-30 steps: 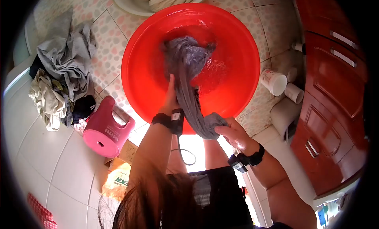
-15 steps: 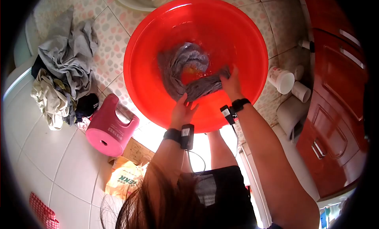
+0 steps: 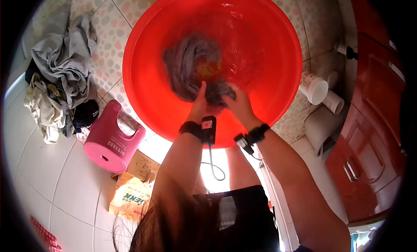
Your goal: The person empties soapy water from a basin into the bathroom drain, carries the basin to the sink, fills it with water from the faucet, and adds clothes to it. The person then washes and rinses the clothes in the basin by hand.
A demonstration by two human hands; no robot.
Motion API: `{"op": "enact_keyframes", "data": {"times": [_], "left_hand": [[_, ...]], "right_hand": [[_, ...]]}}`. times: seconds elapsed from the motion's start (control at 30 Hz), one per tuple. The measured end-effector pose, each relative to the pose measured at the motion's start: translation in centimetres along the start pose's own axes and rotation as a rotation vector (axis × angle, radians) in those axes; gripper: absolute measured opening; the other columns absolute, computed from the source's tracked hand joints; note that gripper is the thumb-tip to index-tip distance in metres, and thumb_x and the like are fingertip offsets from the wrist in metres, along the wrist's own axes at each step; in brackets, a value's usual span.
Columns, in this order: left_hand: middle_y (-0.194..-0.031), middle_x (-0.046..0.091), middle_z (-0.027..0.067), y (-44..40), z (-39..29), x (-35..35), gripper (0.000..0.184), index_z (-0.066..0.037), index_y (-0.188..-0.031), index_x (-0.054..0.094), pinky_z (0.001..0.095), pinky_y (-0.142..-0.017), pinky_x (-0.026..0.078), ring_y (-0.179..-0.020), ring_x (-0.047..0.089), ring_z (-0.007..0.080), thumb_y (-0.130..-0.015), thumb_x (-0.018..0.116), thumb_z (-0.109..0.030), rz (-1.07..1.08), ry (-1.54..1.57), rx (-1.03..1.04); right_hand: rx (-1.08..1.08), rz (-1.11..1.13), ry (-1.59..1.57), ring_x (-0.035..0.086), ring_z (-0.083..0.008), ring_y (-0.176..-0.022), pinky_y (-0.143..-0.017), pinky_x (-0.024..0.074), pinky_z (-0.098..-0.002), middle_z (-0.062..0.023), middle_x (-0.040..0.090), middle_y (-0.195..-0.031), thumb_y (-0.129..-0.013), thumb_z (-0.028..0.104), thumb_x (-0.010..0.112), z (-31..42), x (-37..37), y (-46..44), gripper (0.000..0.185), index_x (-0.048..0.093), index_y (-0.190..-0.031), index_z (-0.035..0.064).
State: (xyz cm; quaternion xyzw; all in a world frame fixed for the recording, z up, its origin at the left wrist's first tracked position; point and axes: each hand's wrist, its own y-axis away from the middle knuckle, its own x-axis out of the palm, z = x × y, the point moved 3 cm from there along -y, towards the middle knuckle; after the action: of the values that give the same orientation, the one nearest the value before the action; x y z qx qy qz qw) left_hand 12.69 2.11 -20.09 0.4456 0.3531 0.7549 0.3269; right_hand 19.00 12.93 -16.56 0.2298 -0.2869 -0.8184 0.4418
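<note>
A wet grey cloth garment [image 3: 182, 65] lies curled in water inside a large red basin [image 3: 276, 73]. My left hand [image 3: 200, 105] is closed on the near end of the cloth, thumb pointing up along it. Close by on the right, my right hand [image 3: 240, 105] has its fingers wrapped round the same bunched end. The cloth partly hides the fingertips of both hands. A yellowish patch [image 3: 209, 70] shows beside the cloth; I cannot tell what it is.
Left of the basin are a pink stool [image 3: 106, 147] and a heap of clothes [image 3: 65, 65]. A printed bag [image 3: 130, 197] and cardboard box [image 3: 141, 165] lie nearer. White tubs [image 3: 319, 92] stand right, by a red cabinet [image 3: 369, 134].
My right hand has moved left, bringing the cloth's end towards my left hand. Now the two hands are close together, and the cloth is bunched between them. The view has shifted slightly.
</note>
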Motion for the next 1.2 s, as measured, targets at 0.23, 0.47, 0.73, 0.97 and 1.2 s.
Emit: {"op": "enact_keyframes", "data": {"times": [0.23,0.47,0.73,0.97,1.2], "left_hand": [[-0.093,0.063,0.0056,1.5,0.4,1.1,0.039,-0.011,-0.1,0.057,0.0364,-0.072,0.05,-0.086,0.06,0.0207,-0.088,0.051,-0.047,0.119,-0.145,-0.099],[-0.11,0.058,0.0042,4.8,3.0,4.6,0.03,-0.01,-0.117,0.048,0.0348,-0.084,0.047,-0.1,0.056,0.0174,-0.095,0.041,-0.029,-0.037,-0.179,0.231],[-0.127,0.042,0.0109,2.5,0.6,-1.7,0.076,-0.009,-0.129,0.038,0.0449,-0.093,0.036,-0.117,0.04,0.0246,-0.079,0.049,-0.065,-0.184,-0.228,0.084],[-0.13,0.038,0.0089,3.7,-2.7,-2.3,0.075,-0.011,-0.133,0.034,0.0412,-0.097,0.032,-0.115,0.041,0.024,-0.081,0.052,-0.062,-0.357,-0.151,0.213],[-0.132,0.042,0.0093,3.8,-3.8,-0.9,0.063,-0.009,-0.134,0.034,0.0443,-0.103,0.033,-0.12,0.043,0.0266,-0.088,0.047,-0.05,-0.021,-0.141,0.272]], "right_hand": [[0.069,0.058,0.014,0.062,-0.0203,-0.073,-0.061,0.0477,-0.0314,-0.012,0.062,-0.075,-0.082,0.022,0.062,6.2,1.7,3.6,0.024,0.058,-0.09,0.0003],[-0.024,-0.176,0.627,0.056,-0.0401,-0.072,-0.061,0.0444,-0.0438,-0.0211,0.06,-0.08,-0.088,0.035,0.051,4.3,-0.4,-2.8,0.036,0.055,-0.084,0.0001],[-0.404,-0.306,1.013,0.026,-0.0418,-0.128,-0.097,0.0309,-0.0552,-0.0211,0.015,-0.145,-0.072,0.038,0.07,4.6,-3.5,-1.0,0.074,0.037,-0.135,0.0188],[-0.348,0.248,1.289,0.013,-0.0365,-0.135,-0.093,0.021,-0.0698,-0.0167,0.012,-0.147,-0.068,0.034,0.072,2.5,2.1,-1.8,0.084,0.029,-0.139,0.0241],[-0.235,0.299,0.872,0.05,-0.0311,-0.104,-0.08,0.0446,-0.0403,-0.0177,0.036,-0.13,-0.075,-0.004,0.053,0.9,1.3,-3.1,0.062,0.038,-0.132,0.016]]}}
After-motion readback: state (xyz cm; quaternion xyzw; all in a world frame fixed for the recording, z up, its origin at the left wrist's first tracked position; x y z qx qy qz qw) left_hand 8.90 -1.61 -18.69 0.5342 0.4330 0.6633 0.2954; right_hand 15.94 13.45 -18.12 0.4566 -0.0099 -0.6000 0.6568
